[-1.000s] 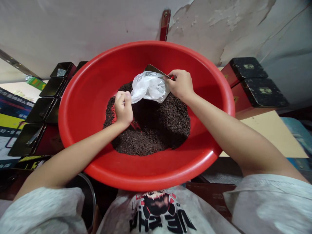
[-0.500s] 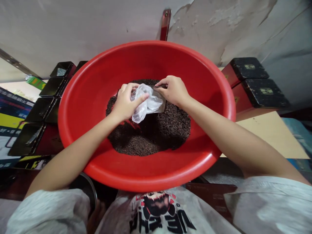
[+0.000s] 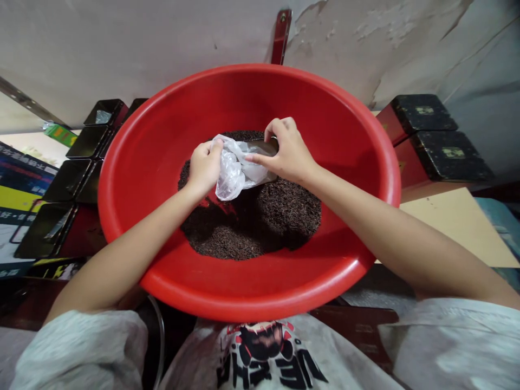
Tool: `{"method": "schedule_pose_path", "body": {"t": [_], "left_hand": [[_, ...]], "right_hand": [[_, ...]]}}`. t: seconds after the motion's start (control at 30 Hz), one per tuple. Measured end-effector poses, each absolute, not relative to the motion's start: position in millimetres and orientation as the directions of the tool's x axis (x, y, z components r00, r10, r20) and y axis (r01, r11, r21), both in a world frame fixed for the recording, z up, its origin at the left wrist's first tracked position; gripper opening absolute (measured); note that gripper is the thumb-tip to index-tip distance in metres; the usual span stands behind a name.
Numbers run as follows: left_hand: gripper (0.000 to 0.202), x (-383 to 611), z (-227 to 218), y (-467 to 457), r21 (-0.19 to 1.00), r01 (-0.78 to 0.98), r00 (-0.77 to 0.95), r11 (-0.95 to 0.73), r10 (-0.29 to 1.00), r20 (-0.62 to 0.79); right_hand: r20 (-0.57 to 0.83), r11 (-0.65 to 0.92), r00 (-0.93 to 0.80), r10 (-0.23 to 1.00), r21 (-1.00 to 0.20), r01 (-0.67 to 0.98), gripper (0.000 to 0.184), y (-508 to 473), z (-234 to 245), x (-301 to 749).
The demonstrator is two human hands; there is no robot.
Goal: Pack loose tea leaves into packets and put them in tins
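My left hand (image 3: 205, 165) is closed, pinching the edge of a crumpled clear plastic bag (image 3: 231, 176). A dull, brownish metal container (image 3: 260, 146) with a curved rim shows against the bag's right side. Over that container my right hand (image 3: 290, 154) is curled, its fingers at the far edge and its thumb lying across to the bag. Whether the container sits inside the bag or beside it, I cannot tell. Both hands hover above a heap of dark, dry tea leaves (image 3: 288, 211) in a large red basin (image 3: 260, 281).
Several open dark tins (image 3: 67, 181) stand in rows left of the basin, some with plastic inside. On the right are two closed tins (image 3: 450, 154) with black lids and a pale board (image 3: 459, 222). A peeling wall (image 3: 345, 38) rises behind.
My left hand has shifted from around the bag to pinching its left edge. The right hand has gone from pinching a thin dark edge to curling over the metal container, which has turned.
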State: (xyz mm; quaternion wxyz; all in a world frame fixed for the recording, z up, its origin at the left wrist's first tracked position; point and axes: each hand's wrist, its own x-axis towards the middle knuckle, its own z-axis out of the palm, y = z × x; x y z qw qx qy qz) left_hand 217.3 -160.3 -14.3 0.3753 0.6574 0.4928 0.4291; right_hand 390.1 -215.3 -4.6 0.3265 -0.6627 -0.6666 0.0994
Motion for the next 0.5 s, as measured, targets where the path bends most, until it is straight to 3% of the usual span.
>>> {"method": "schedule_pose_path", "body": {"t": [0.1,0.27,0.4,0.5], "left_hand": [[0.035,219,-17,-161,0.882,0.375,0.127,-0.286,0.958,0.257],[0.031,219,-20,-160,0.801,0.469,0.121,-0.371,0.926,0.357],[0.034,217,-23,-154,0.892,0.342,0.153,-0.294,0.955,0.256],[0.034,217,-25,-146,0.974,0.2,0.182,-0.105,0.981,0.068]], "right_hand": [[0.299,0.155,0.017,0.954,-0.54,0.827,0.038,-217,-12,383],[0.279,0.133,0.037,0.96,-0.566,0.814,0.011,-214,-16,378],[0.286,0.162,0.043,0.957,-0.654,0.739,0.006,-211,-7,382],[0.3,0.121,0.155,0.941,-0.728,0.675,0.011,-207,-8,384]]}}
